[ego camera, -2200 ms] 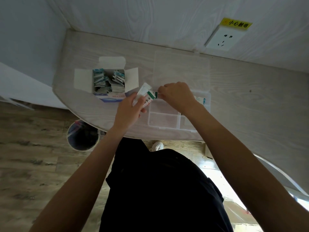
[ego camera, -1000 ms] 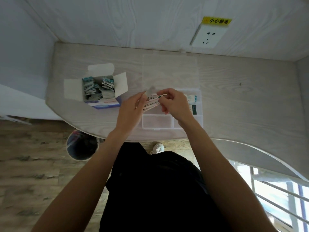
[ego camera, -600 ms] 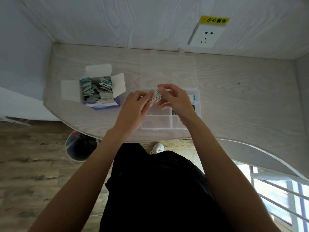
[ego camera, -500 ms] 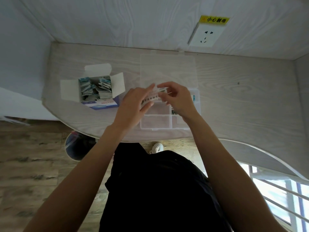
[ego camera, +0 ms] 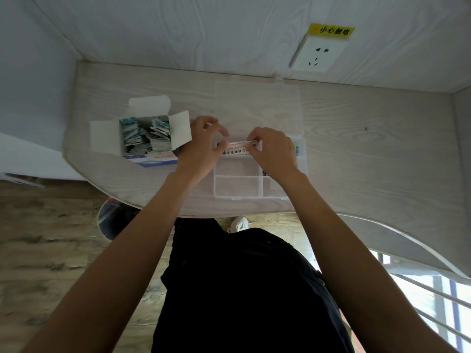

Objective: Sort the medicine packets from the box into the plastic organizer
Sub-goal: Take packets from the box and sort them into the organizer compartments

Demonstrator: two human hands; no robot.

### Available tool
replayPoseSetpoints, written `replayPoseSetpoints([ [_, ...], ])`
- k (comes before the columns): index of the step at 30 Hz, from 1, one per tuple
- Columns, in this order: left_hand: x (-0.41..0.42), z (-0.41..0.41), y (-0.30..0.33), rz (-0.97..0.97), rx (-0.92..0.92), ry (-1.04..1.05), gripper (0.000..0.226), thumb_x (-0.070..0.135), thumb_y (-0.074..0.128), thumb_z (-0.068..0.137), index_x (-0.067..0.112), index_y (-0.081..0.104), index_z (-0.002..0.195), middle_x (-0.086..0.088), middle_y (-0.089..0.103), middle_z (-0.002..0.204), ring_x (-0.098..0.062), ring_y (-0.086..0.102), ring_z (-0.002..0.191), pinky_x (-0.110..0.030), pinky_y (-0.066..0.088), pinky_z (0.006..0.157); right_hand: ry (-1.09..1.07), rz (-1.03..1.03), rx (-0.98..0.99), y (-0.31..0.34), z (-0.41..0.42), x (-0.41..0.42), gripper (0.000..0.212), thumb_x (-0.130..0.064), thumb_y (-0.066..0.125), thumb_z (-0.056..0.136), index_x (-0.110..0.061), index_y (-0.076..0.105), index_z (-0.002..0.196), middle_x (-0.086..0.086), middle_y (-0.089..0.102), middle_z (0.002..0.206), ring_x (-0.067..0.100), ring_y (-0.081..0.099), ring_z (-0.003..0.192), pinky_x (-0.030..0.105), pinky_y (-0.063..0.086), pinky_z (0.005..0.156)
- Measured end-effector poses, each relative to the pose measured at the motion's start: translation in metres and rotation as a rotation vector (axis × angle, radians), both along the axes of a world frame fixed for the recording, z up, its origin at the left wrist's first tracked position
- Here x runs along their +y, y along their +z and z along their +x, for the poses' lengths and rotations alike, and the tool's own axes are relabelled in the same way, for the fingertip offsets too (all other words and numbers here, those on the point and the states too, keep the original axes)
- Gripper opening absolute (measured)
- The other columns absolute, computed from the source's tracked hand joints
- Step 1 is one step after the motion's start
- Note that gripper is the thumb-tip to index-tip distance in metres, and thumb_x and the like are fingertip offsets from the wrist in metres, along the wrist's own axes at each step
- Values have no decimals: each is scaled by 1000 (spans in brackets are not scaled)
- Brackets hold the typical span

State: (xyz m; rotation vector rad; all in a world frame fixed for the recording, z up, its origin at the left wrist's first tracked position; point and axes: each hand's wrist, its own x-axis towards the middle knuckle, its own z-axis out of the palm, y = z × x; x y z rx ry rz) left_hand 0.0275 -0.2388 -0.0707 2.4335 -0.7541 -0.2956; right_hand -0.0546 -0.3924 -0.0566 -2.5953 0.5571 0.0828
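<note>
A white medicine packet (ego camera: 236,148) with green print lies flat over the far-left compartment of the clear plastic organizer (ego camera: 239,186). My left hand (ego camera: 201,146) pinches its left end and my right hand (ego camera: 272,150) pinches its right end. The open cardboard box (ego camera: 146,135) with several blue-and-white packets stands to the left of my left hand. Another packet (ego camera: 297,150) shows at the organizer's far right, mostly hidden by my right hand.
The organizer's clear lid (ego camera: 257,108) lies open flat toward the wall. A wall socket (ego camera: 317,56) with a yellow label sits above the table. A round bin (ego camera: 114,220) stands on the floor below the table's curved front edge (ego camera: 158,207).
Both hands have moved the packet from the air down and away onto the organizer's far-left compartment, turning it level. My left hand shifted toward the box.
</note>
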Motion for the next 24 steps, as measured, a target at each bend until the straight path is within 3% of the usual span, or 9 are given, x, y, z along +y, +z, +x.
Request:
replayPoseSetpoints([
  [3,2,2,-3,56,-71,-68,10,26,65,83,22,67,92,0,50,127,-22,40,118,-29,32,98,85,-138,32,-1,0,0,23,-31,51,95,-19,65,107,-2,63,101,18,61,85,26,39,66],
  [6,3,1,-6,104,-110,-102,15,27,63,86,20,70,97,-2,50,131,-26,37,123,-37,34,100,149,-264,107,-1,2,3,26,-31,44,98,-17,64,108,0,63,100,22,61,85,28,38,63],
  [11,1,2,-5,194,-118,-144,25,31,54,91,17,70,106,-1,46,137,-27,30,129,-38,27,104,156,-322,181,3,7,12,21,-25,43,99,-13,57,108,6,64,94,24,60,80,30,36,61],
  [16,1,3,-6,183,-71,-130,25,31,55,90,17,69,106,-1,46,136,-24,28,130,-34,25,105,-45,60,53,9,1,13,25,-18,52,94,-15,61,117,8,69,103,25,65,89,35,52,78],
  [20,2,4,-5,170,-54,-136,26,30,56,91,17,69,108,-2,46,136,-26,27,130,-37,25,107,39,-123,59,17,-6,8,21,-16,44,97,-13,57,112,5,67,100,24,64,82,34,50,69],
  [24,3,3,-4,163,-63,-147,27,31,56,90,16,68,109,-3,47,136,-26,27,130,-34,23,106,126,-227,143,15,-5,12,16,-8,39,95,-11,51,107,7,64,91,24,56,70,32,38,58],
])
